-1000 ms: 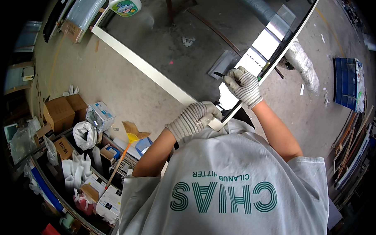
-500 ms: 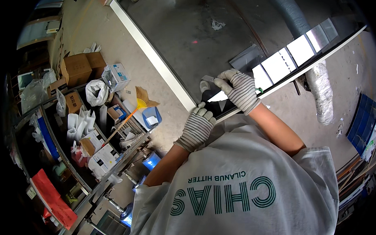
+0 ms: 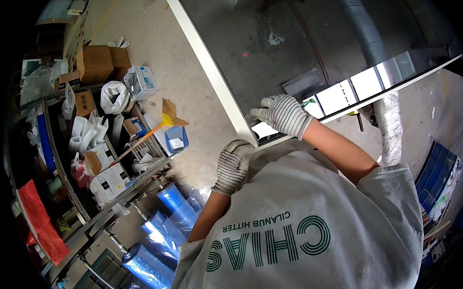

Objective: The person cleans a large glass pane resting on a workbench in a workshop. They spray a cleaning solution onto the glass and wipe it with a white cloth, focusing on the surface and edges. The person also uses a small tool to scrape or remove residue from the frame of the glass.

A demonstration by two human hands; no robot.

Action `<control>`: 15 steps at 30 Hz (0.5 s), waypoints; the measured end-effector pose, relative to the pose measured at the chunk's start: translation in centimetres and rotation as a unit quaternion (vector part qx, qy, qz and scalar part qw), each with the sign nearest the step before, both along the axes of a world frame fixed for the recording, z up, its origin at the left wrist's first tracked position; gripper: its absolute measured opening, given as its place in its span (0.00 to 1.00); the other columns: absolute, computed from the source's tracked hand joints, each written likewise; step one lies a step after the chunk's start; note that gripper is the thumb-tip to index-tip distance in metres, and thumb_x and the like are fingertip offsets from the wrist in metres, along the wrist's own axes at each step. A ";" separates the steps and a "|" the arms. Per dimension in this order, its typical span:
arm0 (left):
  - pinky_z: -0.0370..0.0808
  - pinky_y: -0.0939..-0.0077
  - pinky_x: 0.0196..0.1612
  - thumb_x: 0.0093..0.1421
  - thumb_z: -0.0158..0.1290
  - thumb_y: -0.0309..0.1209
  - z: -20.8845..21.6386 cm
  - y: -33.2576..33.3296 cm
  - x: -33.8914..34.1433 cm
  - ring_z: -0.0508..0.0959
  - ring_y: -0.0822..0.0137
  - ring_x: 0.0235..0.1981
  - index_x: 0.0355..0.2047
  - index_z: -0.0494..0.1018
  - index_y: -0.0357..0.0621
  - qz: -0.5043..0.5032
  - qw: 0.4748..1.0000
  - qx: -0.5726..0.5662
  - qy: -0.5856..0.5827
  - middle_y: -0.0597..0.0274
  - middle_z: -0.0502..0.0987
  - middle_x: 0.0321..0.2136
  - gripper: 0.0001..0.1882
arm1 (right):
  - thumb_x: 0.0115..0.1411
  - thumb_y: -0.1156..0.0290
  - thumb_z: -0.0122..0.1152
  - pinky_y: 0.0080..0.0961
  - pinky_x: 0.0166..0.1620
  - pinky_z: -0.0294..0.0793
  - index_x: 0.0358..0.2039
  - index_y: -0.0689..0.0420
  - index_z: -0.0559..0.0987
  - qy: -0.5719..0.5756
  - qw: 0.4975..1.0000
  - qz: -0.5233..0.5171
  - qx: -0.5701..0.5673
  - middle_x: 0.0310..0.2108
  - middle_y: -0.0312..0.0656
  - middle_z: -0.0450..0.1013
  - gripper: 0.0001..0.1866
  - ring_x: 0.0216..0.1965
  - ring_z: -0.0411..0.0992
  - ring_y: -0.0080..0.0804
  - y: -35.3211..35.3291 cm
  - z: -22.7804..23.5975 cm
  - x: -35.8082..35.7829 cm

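Hands [image 3: 286, 114] (gloved) at corner of frame [image 3: 210, 69]

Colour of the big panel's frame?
The frame is white; it shows best in the head view.

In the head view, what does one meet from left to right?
Red flat sheet, white crumpled plastic bag, blue plastic container, left hand in striped glove, right hand in striped glove, silver wrapped tube, blue rectangular object.
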State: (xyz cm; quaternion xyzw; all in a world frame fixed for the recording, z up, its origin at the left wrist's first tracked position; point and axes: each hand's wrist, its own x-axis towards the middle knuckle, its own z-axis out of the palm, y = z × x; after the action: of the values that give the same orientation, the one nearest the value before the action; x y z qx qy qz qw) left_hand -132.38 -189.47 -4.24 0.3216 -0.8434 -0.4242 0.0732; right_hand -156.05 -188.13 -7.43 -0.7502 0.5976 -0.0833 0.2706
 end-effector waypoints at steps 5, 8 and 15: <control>0.69 0.59 0.51 0.52 0.47 0.26 0.5 -0.5 1.0 0.72 0.48 0.45 0.38 0.75 0.44 0.017 0.999 -0.032 0.001 0.51 0.75 0.40 0.13 | 0.48 0.63 0.64 0.36 0.39 0.75 0.46 0.47 0.76 0.011 0.989 -0.146 -0.030 0.32 0.40 0.73 0.22 0.37 0.74 0.39 -1.6 -0.6 1.2; 0.70 0.61 0.51 0.54 0.46 0.23 0.8 -1.3 1.6 0.73 0.50 0.46 0.37 0.76 0.43 0.010 0.999 -0.053 -0.006 0.52 0.76 0.40 0.12 | 0.48 0.63 0.65 0.35 0.40 0.75 0.48 0.47 0.75 0.020 0.991 -0.129 -0.040 0.32 0.41 0.73 0.24 0.37 0.74 0.40 -1.8 -0.5 1.9; 0.71 0.64 0.50 0.55 0.46 0.21 0.4 -2.2 2.0 0.75 0.51 0.44 0.36 0.76 0.41 0.030 0.998 -0.062 -0.009 0.52 0.76 0.39 0.11 | 0.50 0.60 0.63 0.36 0.40 0.75 0.46 0.45 0.77 -0.025 0.991 -0.133 -0.001 0.32 0.41 0.73 0.21 0.36 0.74 0.40 0.4 -0.1 1.5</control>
State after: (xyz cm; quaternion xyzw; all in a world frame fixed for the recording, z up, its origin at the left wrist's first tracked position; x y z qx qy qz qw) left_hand -130.42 -191.70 -3.81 0.3453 -0.8588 -0.3655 0.0984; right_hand -154.56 -187.69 -7.49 -0.6621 0.6849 -0.1381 0.2710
